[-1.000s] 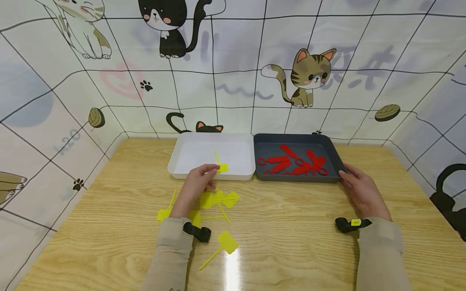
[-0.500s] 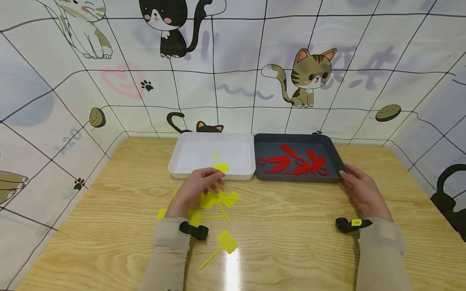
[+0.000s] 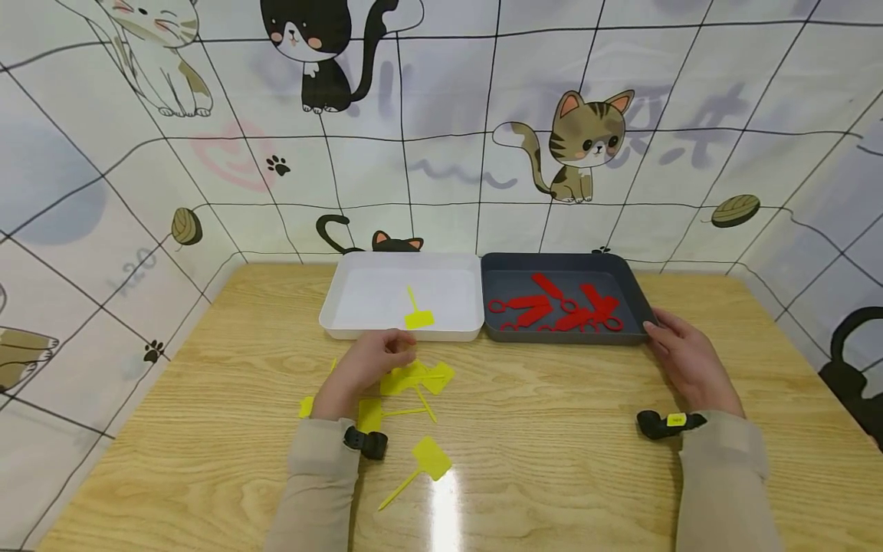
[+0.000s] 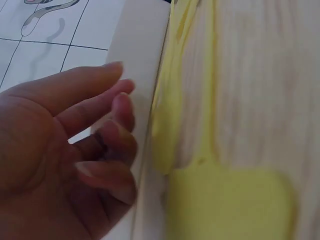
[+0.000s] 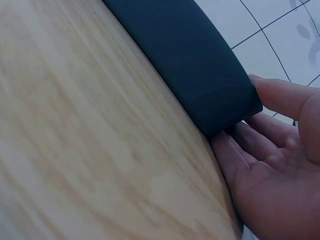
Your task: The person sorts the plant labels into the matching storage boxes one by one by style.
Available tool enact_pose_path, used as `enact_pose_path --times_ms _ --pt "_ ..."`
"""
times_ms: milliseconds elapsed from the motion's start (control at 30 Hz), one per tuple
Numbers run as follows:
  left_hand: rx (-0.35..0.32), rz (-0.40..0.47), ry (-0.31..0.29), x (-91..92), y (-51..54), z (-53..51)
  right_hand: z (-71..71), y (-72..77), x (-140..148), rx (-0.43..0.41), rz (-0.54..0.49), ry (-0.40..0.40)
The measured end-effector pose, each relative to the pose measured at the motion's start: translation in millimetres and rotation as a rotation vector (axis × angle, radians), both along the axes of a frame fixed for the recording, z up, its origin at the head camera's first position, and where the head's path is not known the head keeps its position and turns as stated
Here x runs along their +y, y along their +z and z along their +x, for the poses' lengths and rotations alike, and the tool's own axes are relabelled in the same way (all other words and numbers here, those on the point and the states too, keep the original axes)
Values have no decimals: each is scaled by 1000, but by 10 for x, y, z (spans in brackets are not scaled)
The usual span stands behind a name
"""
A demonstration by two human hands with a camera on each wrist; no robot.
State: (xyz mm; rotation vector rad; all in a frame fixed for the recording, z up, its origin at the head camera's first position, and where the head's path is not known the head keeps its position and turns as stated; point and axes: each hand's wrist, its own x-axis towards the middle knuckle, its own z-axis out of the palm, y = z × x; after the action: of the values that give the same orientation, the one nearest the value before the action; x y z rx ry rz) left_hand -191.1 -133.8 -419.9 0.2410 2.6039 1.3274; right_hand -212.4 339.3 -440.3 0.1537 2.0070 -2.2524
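My left hand (image 3: 375, 359) hovers, fingers loosely bent and holding nothing, just in front of the white tray (image 3: 359, 333) and over several yellow plant labels (image 3: 432, 458) on the table. In the left wrist view a gap shows between thumb and fingertips, with a large yellow plant label (image 4: 230, 200) beside the hand. One yellow plant label (image 3: 418, 319) lies inside the white tray. My right hand (image 3: 693, 368) holds the near right corner of the dark grey tray (image 5: 200, 65), thumb at the rim, fingers against its outside. Red flat tags with ring ends (image 3: 531, 314) lie in that tray.
Both trays stand side by side at the back of the wooden table (image 3: 538, 445), against a cat-patterned cloth backdrop (image 3: 448, 100). A lone yellow label lies nearest the front; others form a pile partly behind my left wrist.
My left hand has let go of the yellow plant label, which now lies in the white tray, and has drawn back toward the pile. The right hand has stayed at the dark tray.
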Motion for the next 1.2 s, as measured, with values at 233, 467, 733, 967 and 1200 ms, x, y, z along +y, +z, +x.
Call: enact_pose_path --times_ms 233,467,733,967,1200 --pt "12 -217 -80 -73 146 88 -3 -17 -2 4 7 -3" --pt "-19 -368 -86 -82 181 127 -3 -23 15 -27 31 -24" --pt "-56 -375 -69 -60 195 154 2 -1 2 0 -35 7" --pt "-90 -368 -47 -52 180 152 -6 12 -6 1 -28 8" --pt "-68 -285 -97 -84 152 133 -10 -11 -5 -3 -44 -9"
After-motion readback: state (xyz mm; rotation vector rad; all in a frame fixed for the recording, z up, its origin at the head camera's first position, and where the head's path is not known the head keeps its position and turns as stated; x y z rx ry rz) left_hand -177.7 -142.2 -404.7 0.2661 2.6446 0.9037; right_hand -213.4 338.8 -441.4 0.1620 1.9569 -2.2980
